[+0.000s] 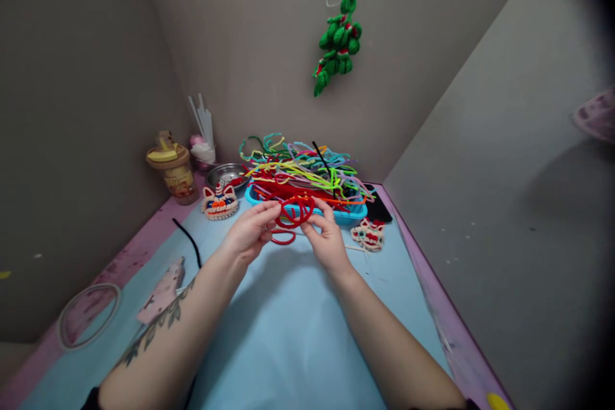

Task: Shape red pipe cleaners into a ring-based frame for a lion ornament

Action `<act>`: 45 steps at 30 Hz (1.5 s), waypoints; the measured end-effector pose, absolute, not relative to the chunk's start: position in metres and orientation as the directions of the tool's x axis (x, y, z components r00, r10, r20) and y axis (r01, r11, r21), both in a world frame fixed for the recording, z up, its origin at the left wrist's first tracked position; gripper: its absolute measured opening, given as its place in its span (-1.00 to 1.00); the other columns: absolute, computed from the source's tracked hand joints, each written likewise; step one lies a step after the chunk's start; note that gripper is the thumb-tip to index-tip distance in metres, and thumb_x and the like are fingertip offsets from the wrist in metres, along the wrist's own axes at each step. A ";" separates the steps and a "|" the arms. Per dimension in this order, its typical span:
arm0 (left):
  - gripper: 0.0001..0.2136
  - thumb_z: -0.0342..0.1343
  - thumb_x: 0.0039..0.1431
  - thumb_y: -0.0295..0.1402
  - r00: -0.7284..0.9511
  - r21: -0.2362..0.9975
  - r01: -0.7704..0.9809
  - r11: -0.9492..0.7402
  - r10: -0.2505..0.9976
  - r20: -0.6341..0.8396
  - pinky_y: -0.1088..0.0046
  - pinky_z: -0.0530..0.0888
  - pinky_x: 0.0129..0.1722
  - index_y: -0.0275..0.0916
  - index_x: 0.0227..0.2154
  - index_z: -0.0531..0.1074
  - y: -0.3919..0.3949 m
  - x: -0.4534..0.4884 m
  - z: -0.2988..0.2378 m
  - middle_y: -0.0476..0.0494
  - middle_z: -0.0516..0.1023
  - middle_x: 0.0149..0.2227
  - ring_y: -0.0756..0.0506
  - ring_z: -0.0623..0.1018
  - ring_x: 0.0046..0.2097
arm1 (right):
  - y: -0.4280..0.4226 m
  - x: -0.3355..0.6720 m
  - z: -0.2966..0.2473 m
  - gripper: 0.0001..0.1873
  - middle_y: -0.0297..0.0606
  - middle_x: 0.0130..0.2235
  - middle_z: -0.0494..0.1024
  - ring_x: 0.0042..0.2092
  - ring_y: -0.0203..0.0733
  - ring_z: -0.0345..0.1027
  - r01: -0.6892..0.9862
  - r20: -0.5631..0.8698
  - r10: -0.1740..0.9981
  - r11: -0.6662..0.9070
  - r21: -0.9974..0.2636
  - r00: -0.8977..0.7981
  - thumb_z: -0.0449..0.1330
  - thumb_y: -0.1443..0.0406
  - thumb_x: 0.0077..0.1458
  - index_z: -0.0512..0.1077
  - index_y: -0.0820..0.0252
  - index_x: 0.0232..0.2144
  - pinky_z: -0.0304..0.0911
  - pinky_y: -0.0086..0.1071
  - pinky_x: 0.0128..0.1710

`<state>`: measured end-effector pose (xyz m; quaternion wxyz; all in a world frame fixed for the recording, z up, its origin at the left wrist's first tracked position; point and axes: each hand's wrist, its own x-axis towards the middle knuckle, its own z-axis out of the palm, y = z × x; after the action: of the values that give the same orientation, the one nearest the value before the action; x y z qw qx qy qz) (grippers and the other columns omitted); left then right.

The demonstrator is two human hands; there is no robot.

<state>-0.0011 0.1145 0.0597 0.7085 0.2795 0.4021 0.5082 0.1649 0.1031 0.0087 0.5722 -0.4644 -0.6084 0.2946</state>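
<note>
Between my two hands, above the blue mat, is a red pipe cleaner (289,224) bent into loops. My left hand (250,230) pinches its left side, and my right hand (327,240) grips its right side with thumb and fingers. One red loop hangs lower, near the left fingertips. Just behind the hands stands a blue tray (355,214) heaped with pipe cleaners (298,170) in many colours. A white lion-like mask figure (220,202) with red ears lies left of the tray, and a similar white and red figure (369,234) lies to its right.
A pink glue gun (162,293), its black cord and a clear ring (115,307) lie at the left. A lidded cup (177,173), metal bowl (227,174) and white sticks (204,122) stand at the back left. A dark phone (380,207) lies beside the tray. Green decorations (340,38) hang above.
</note>
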 end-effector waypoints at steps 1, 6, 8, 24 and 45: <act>-0.72 0.39 -0.27 -0.41 0.160 0.805 -0.493 0.330 0.944 -0.289 0.68 -0.04 -0.73 -0.30 -0.44 0.45 0.115 -0.002 0.060 0.08 0.34 -0.61 0.16 0.22 -0.64 | 0.103 0.164 0.009 -0.87 -0.18 0.13 0.27 0.20 -0.06 0.12 0.243 0.423 0.902 0.395 -0.886 0.079 0.23 0.21 0.03 0.57 0.08 -0.43 -0.06 -0.18 0.22; -0.75 0.35 -0.20 -0.46 0.182 0.770 -0.526 0.362 0.932 -0.314 0.71 -0.01 -0.75 -0.31 -0.42 0.42 0.117 -0.005 0.060 0.10 0.35 -0.59 0.18 0.23 -0.66 | 0.104 0.165 0.005 -0.85 -0.13 0.16 0.25 0.20 -0.03 0.13 0.269 0.431 0.901 0.404 -0.874 0.049 0.22 0.22 0.04 0.56 0.12 -0.43 -0.03 -0.15 0.21; -0.75 0.33 -0.18 -0.50 0.206 0.737 -0.547 0.397 0.917 -0.341 0.72 0.00 -0.76 -0.30 -0.41 0.40 0.118 -0.005 0.060 0.12 0.33 -0.60 0.18 0.21 -0.68 | 0.104 0.165 0.004 -0.85 -0.12 0.17 0.23 0.21 -0.02 0.13 0.266 0.444 0.895 0.420 -0.868 0.037 0.22 0.22 0.04 0.56 0.13 -0.44 -0.02 -0.14 0.20; -0.76 0.33 -0.23 -0.49 0.270 0.724 -0.511 0.463 0.886 -0.376 0.71 -0.08 -0.76 -0.29 -0.49 0.37 0.119 -0.006 0.063 0.15 0.26 -0.70 0.18 0.19 -0.72 | 0.106 0.166 -0.002 -0.87 -0.16 0.20 0.21 0.19 -0.03 0.15 0.354 0.519 0.855 0.484 -0.800 0.003 0.21 0.24 0.05 0.55 0.12 -0.46 0.06 -0.10 0.16; -0.85 0.27 -0.09 -0.36 0.251 0.971 0.023 -0.236 0.942 0.223 0.51 0.45 -0.39 -0.27 -0.45 0.42 0.099 0.004 0.067 -0.01 0.51 -0.44 0.00 0.50 -0.40 | 0.080 0.168 0.048 -0.85 -0.20 0.05 0.35 0.16 -0.03 0.13 0.608 0.742 0.665 0.626 -0.488 -0.090 0.15 0.31 0.11 0.50 0.05 -0.26 0.05 -0.02 0.17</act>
<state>0.0043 0.0989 0.0668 0.4831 0.6260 0.3854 0.4755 0.1678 0.0801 0.0484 0.5187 -0.4314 -0.7376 0.0271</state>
